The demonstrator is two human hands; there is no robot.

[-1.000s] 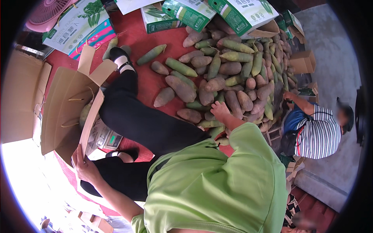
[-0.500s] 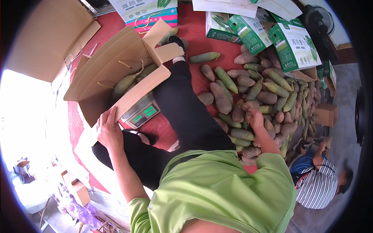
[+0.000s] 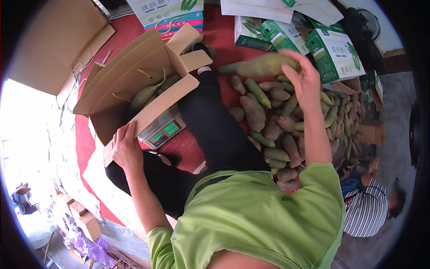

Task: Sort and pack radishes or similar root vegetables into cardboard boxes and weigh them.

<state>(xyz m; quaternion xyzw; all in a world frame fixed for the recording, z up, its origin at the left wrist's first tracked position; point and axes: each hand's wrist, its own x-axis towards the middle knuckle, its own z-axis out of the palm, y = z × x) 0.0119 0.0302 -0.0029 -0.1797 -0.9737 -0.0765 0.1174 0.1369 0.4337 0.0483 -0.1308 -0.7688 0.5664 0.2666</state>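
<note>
A long green radish [image 3: 264,66], smeared by motion, is in my right hand [image 3: 305,83], held up over the far side of the radish pile [image 3: 273,107]. It partly covers another green radish [image 3: 227,68] lying on the red floor covering. My left hand [image 3: 127,149] grips the near edge of an open cardboard box [image 3: 154,106], fingers over the rim and thumb hidden. Inside the box lie green radishes [image 3: 145,97] with thin stalks. Beneath the box sits a scale [image 3: 163,133] with lit green displays.
Several green-and-white printed cartons [image 3: 336,54] stand behind the pile, near a black fan [image 3: 363,24]. A striped-shirted person [image 3: 367,208] sits at the right. Small brown boxes [image 3: 89,224] lie at the lower left. My leg [image 3: 210,121] stretches between box and pile.
My right hand has risen from the pile and moved away from me, now with a radish in it. My left hand stays on the box edge.
</note>
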